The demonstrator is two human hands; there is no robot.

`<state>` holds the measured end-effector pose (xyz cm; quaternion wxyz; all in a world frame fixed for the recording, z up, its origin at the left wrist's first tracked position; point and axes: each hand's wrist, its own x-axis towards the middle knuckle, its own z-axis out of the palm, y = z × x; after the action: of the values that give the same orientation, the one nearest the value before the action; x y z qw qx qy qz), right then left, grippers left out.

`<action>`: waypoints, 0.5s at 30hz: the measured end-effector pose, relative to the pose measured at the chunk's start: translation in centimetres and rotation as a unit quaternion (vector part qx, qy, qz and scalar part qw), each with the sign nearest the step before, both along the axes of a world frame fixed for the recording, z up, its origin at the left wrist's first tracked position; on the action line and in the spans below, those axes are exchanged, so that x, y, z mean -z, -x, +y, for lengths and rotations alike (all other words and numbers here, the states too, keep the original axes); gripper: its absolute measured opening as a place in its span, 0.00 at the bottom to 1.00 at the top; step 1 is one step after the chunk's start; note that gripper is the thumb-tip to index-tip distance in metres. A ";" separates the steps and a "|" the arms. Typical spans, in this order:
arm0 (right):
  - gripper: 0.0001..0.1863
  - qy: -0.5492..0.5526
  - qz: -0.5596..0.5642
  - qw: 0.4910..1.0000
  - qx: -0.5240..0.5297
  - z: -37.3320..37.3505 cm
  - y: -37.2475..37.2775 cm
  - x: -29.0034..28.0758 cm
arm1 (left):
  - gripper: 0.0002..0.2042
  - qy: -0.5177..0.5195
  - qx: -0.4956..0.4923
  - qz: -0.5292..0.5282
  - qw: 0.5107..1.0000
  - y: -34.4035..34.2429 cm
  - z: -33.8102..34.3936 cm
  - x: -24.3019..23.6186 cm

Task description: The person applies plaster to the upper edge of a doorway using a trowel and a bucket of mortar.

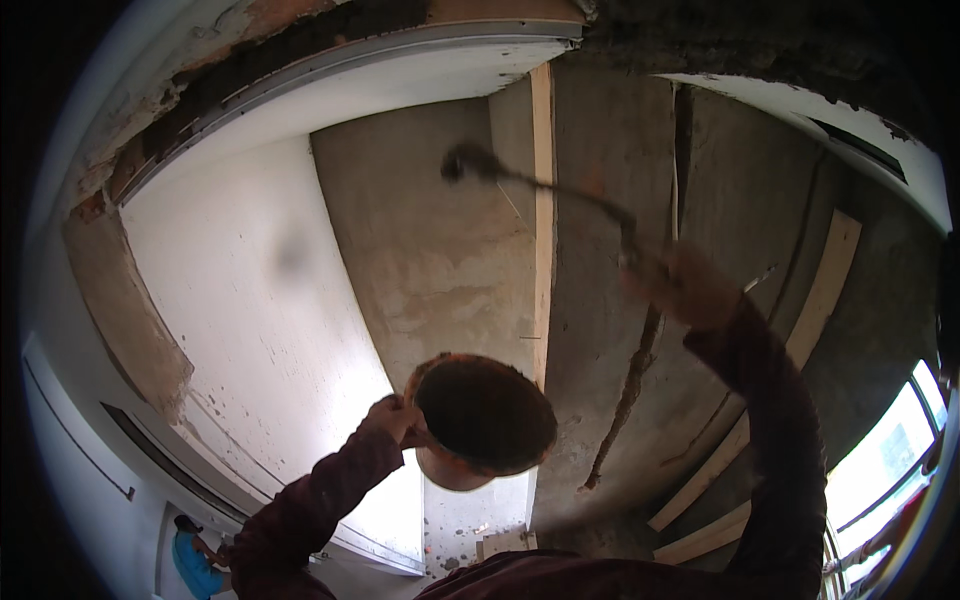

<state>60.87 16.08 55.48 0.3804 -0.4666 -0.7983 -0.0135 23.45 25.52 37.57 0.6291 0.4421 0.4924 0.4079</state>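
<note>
My left hand (397, 421) grips the rim of a round bucket (447, 473), holding it up in the middle of the view. Its opening is tilted toward me, and dark, mortar-like stuff (480, 415) shows inside. Higher up on the right, my right hand (695, 285) is closed around the handle of a trowel (570, 192). The trowel points left and is blurred by motion. At its far end sits a dark lump (468, 162), apart from the bucket and above it. Dark sleeves cover both of my arms.
Grey plastered wall (430, 230) with a vertical wooden strip (542, 230) lies ahead. Long boards (825, 275) lean at the right, near a bright window (885, 470). A white panel (240, 260) stands left. Below, a person in blue (195, 562) is at the lower left.
</note>
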 end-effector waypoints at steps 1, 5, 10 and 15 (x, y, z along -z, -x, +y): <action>0.11 -0.025 0.001 1.000 -0.007 1.5 -0.4 -1.2 | 0.09 -0.013 -0.001 -0.012 1.000 -0.4 1.1 -0.8; 0.11 0.016 0.089 0.995 -0.046 3.0 1.6 -7.8 | 0.11 -0.077 -0.009 -0.031 0.997 0.1 3.5 -5.9; 0.14 0.025 0.131 0.991 -0.009 4.5 2.5 -11.2 | 0.03 -0.123 -0.008 -0.012 0.992 -0.4 4.5 -12.0; 0.17 0.058 0.149 0.984 -0.083 7.2 -0.1 -12.0 | 0.04 -0.143 0.034 0.006 0.989 -1.2 6.9 -15.6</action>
<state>61.02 23.27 67.44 0.4670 -0.4166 -0.7683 0.1346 24.65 32.44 53.14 0.5699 0.5461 0.4174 0.4503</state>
